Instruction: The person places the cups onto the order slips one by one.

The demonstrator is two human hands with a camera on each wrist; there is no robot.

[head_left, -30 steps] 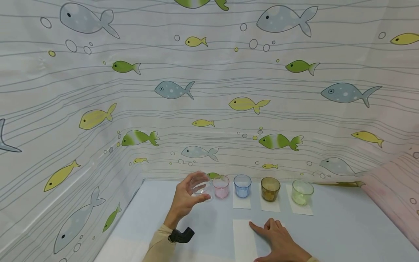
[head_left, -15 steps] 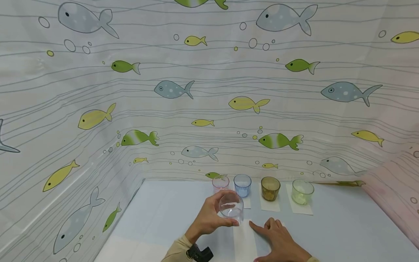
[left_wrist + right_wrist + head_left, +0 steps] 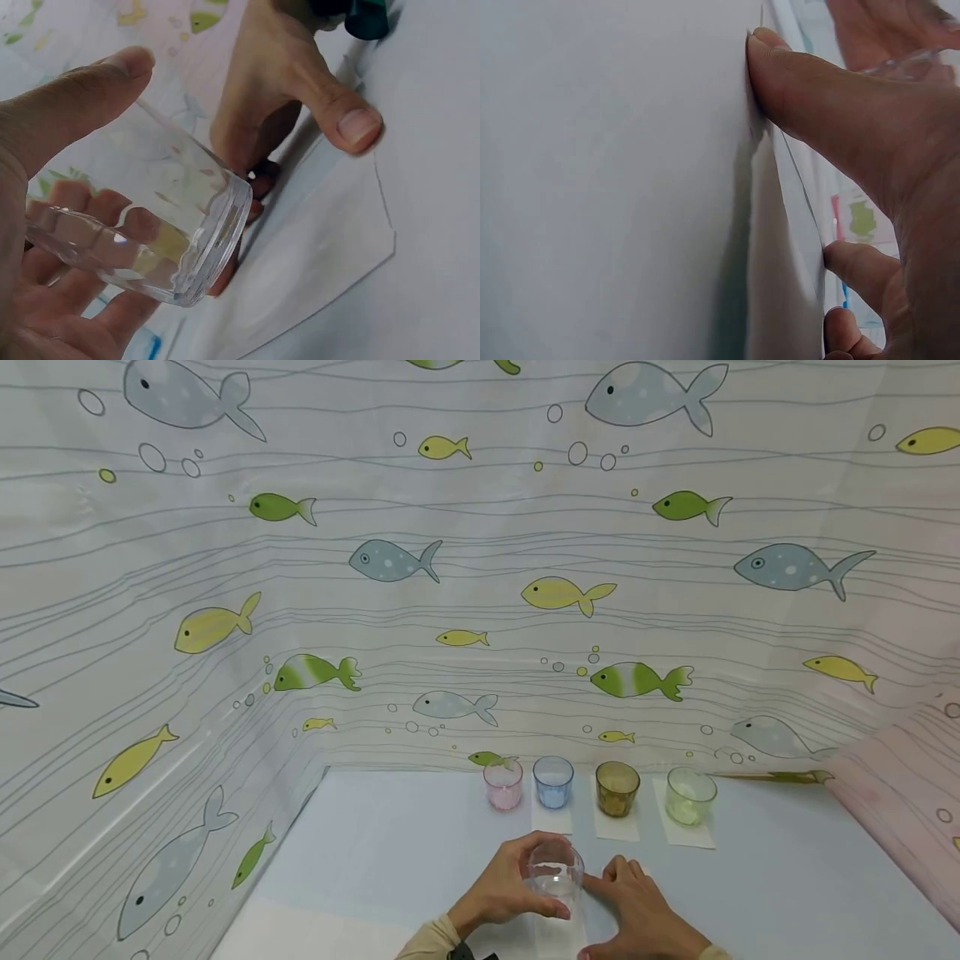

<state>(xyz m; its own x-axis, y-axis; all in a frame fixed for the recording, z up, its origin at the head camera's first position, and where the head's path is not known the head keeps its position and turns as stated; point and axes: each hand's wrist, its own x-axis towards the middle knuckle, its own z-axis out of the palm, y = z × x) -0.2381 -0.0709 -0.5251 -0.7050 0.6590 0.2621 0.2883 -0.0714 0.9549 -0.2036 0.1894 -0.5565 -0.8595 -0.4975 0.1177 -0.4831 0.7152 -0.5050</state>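
Note:
My left hand holds a clear drinking glass, its thumb on the near side and fingers round the far side. The glass overlaps the far part of a white paper strip in the head view. In the left wrist view the glass base is tilted towards the paper, close over it. At the strip's right edge lies my right hand. Its thumb and index finger are spread apart along that edge, with the other fingers bent. The right wrist view shows the thumb at the paper's edge, where the sheet bulges up.
Along the back of the table stand a pink glass, a blue glass, an amber glass and a pale green glass. White paper pieces lie under the blue, amber and green ones. A fish-patterned curtain encloses the table.
My left hand has carried the clear glass from beside the pink glass rightward and nearer, over the paper strip. The right hand stays at the strip's edge.

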